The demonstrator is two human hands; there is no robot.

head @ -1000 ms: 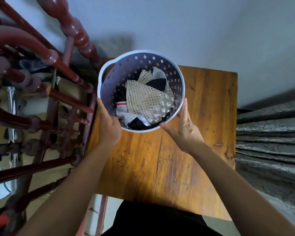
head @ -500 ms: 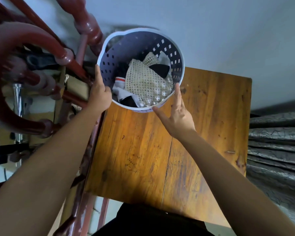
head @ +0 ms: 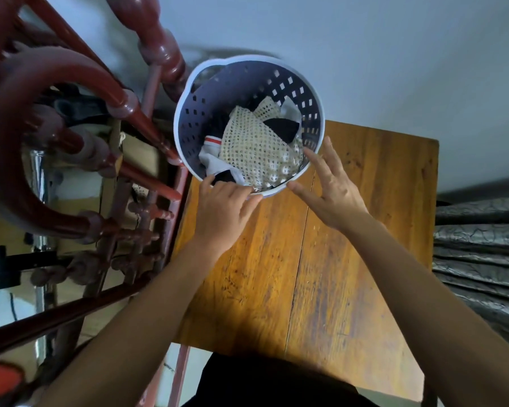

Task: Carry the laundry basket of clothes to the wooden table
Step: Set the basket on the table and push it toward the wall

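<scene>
The round lavender laundry basket stands at the far left corner of the wooden table, against the wall. Inside lie clothes: a cream mesh piece on top, with white and black items under it. My left hand grips the basket's near rim, thumb inside and fingers curled over the edge. My right hand is spread open, with its fingertips against the basket's near right side.
Dark red furniture with turned spindles crowds the table's left edge and touches the basket. Grey crinkled fabric hangs to the right of the table. A pale wall runs behind the table.
The basket has slid from mid-table to the far left corner. My left hand moved from the basket's left side to its near rim. My right hand stayed at the near right side.
</scene>
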